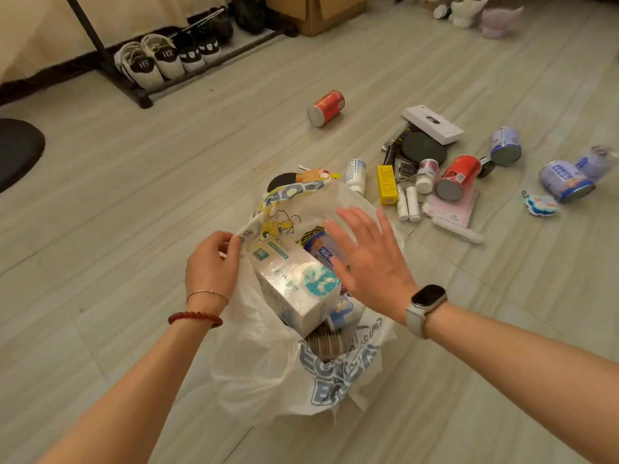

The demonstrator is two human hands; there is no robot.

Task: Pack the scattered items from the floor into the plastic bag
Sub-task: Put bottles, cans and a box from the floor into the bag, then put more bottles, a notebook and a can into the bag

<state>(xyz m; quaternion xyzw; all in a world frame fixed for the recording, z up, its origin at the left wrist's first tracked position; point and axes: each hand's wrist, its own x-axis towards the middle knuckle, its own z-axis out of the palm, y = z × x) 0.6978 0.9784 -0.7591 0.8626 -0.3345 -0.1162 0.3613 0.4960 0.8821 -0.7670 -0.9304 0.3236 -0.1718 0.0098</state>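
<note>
Pale wood-look floor (167, 202) stretches out under you, with a black shoe rack (140, 95) and its row of sneakers (157, 58) along the far wall and a cardboard box (315, 15) further back. Right below you sits the plastic bag (268, 370), white and see-through with blue lettering and a yellow cartoon print, its mouth wide open. Inside it a white tissue box (294, 286) with teal markings lies tilted on top, a blue-labelled can (321, 249) tucked just behind it, and something dark and round near the bottom that you can't make out clearly.

Your left hand (211, 262) pinches the bag's near-left rim between thumb and fingertips, holding it up; two bracelets ride on that wrist. Your right hand (368, 262) hovers over the bag's mouth, palm down, fingers spread and straight, gripping nothing, a smartwatch (427, 304) on the wrist.

Beyond the bag's far right side the loose stuff is heaped: a red can (457, 177) on its side, a yellow carton (387, 185), a white pill bottle (355, 174), small white tubes (408, 204), a pink notebook (459, 209), a black disc (424, 149) and a white flat box (432, 123). Another red can (326, 108) lies alone, well apart toward the rack. Three blue cans (566, 180) rest near the right edge of the floor.
</note>
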